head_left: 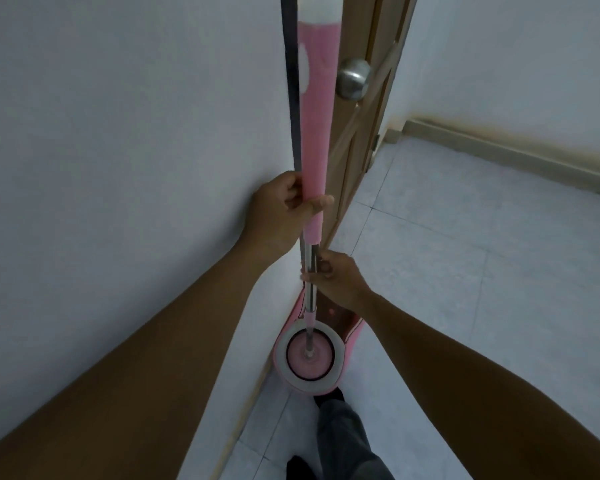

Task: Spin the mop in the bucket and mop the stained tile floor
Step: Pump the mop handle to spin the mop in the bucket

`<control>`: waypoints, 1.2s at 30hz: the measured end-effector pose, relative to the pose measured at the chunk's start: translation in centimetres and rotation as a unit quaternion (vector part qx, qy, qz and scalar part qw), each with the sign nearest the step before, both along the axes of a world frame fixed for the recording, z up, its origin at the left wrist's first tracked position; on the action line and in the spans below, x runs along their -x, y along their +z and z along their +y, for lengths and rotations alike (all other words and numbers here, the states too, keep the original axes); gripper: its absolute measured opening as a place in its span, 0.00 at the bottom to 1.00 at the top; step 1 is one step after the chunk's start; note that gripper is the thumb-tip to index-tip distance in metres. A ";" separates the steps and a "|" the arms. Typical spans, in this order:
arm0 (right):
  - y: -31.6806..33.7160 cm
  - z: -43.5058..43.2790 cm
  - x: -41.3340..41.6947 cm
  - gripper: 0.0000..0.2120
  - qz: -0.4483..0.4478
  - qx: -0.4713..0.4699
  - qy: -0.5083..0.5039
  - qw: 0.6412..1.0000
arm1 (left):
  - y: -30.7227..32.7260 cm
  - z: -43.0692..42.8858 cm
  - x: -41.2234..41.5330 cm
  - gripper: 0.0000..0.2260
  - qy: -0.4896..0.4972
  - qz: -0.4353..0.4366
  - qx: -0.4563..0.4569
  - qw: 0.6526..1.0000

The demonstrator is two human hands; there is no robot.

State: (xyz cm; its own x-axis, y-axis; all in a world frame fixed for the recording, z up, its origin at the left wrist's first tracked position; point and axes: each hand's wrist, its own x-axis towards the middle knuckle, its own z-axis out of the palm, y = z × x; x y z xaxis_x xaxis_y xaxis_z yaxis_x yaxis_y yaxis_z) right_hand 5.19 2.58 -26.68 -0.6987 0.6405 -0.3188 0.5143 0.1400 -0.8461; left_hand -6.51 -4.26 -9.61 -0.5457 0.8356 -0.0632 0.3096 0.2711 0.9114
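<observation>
A mop with a pink grip and steel shaft [317, 140] stands upright. Its round pink head [309, 356] sits inside the white-rimmed spinner basket of a pink bucket [349, 344] on the floor by the wall. My left hand [284, 211] is closed around the lower end of the pink grip. Below it, my right hand [336, 277] is wrapped around the bare steel shaft. The mop strands are hidden under the head.
A white wall [136, 168] runs close on the left. A brown wooden door [361, 150] with a round metal knob [354, 77] stands behind the mop. Pale tile floor [465, 289] spreads to the right, up to a skirting board. My leg and foot [347, 434] are just before the bucket.
</observation>
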 end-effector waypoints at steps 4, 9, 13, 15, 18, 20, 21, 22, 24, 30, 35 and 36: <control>4.9 2.2 0.1 0.11 0.059 -0.016 0.038 0.997 | 4.3 1.5 0.5 0.19 -0.015 -0.006 -0.049 0.999; 9.5 4.7 -0.1 0.12 0.103 -0.020 0.100 0.989 | 8.7 2.6 1.1 0.19 -0.038 0.049 -0.070 0.996; 8.2 4.4 0.0 0.11 0.091 -0.010 0.093 0.991 | 7.6 2.7 1.2 0.20 -0.037 0.060 -0.046 0.996; 5.7 3.0 -0.2 0.09 0.077 -0.008 0.058 0.995 | 5.4 2.3 0.9 0.21 -0.038 0.054 -0.027 0.997; 2.1 0.9 0.0 0.03 0.091 -0.044 -0.004 0.995 | 2.3 2.1 0.4 0.20 -0.019 0.060 -0.023 0.998; 0.5 0.4 0.1 0.04 0.092 -0.046 -0.015 0.995 | 0.7 2.0 0.1 0.19 -0.009 0.071 -0.011 0.997; -0.1 0.3 0.1 0.04 0.086 -0.048 -0.011 0.995 | 0.0 2.0 0.0 0.19 -0.006 0.076 -0.007 0.997; -1.0 0.1 0.0 0.04 0.077 -0.047 -0.005 0.996 | -0.8 1.9 -0.1 0.18 -0.005 0.082 -0.003 0.997; -2.8 -0.3 -0.5 0.05 0.055 -0.046 -0.006 0.997 | -2.4 1.5 -0.6 0.18 -0.013 0.094 0.009 0.995; -7.4 -3.1 -1.4 0.06 -0.034 -0.004 -0.025 0.999 | -7.4 -1.3 -1.7 0.16 -0.029 0.067 0.050 0.996; -10.6 -6.5 -1.9 0.07 -0.105 0.112 -0.071 0.985 | -10.6 -4.1 -2.5 0.15 -0.056 0.044 0.134 0.988; -10.5 -6.7 -1.9 0.07 -0.105 0.117 -0.075 0.985 | -10.6 -4.4 -2.5 0.15 -0.052 0.034 0.137 0.989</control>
